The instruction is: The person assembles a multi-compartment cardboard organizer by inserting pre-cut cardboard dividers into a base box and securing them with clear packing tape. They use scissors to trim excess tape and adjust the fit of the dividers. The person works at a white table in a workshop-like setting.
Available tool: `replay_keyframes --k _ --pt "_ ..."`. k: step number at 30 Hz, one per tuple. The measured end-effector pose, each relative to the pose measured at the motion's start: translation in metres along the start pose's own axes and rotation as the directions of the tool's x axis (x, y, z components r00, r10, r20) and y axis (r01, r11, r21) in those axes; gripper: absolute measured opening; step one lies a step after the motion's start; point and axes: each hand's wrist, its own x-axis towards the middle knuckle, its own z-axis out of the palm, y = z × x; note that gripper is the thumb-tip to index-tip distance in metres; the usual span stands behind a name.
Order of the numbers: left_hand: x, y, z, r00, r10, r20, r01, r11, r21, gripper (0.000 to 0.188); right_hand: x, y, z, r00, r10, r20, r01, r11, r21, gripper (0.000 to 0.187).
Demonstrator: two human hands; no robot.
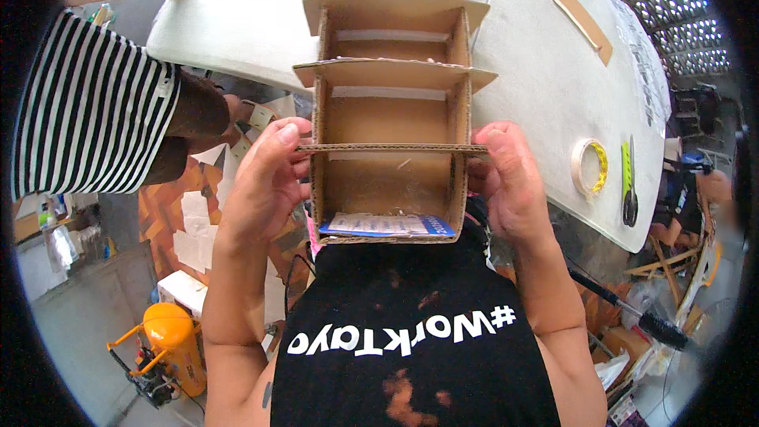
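Observation:
A long cardboard rack [460, 120] stretches away from my body over the white table, with several cross panels set across its two side walls. My left hand [267, 178] pinches the left end of the nearest cross panel [387, 148], thumb on top. My right hand [512, 182] grips the panel's right end the same way, its lower fingers partly hidden. This panel sits lower than the farther ones, which stick out past the side walls. A blue and white printed sheet [387, 225] shows inside the near end compartment.
On the white table [538, 103] lie a tape roll [590, 168], green-handled scissors [629, 182] and a cardboard strip [577, 20]. At the left stands a person in a striped garment [95, 111], one hand on the table. An orange tank [170, 340] and paper scraps [194, 229] are on the floor.

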Motion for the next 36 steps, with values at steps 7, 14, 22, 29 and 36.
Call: replay_keyframes --k 7,14,22,29,36 --pt "0.0 -0.004 -0.008 0.999 0.001 0.033 -0.001 1.0 0.027 0.033 0.0 0.002 0.004 0.999 -0.051 0.005 0.051 0.999 -0.006 0.027" --pt "0.0 -0.003 -0.006 0.999 0.002 0.04 -0.005 0.998 0.069 0.032 0.0 -0.002 0.004 1.0 -0.014 0.023 0.013 1.0 0.012 0.026" --pt "-0.014 0.011 0.014 0.683 0.725 0.088 -0.484 0.358 0.799 0.055 0.0 -0.003 -0.014 0.996 -0.02 0.089 0.032 0.989 -0.142 0.036" --pt "-0.002 0.037 0.093 0.658 0.188 0.729 -0.674 -0.283 0.682 0.029 -0.024 -0.009 0.017 0.999 -0.021 0.044 0.029 0.981 -0.192 0.078" --pt "0.062 0.049 0.126 0.718 -0.478 0.505 -0.658 -0.23 0.717 0.028 -0.022 0.022 0.02 0.988 -0.153 -0.014 0.145 0.96 -0.239 0.074"
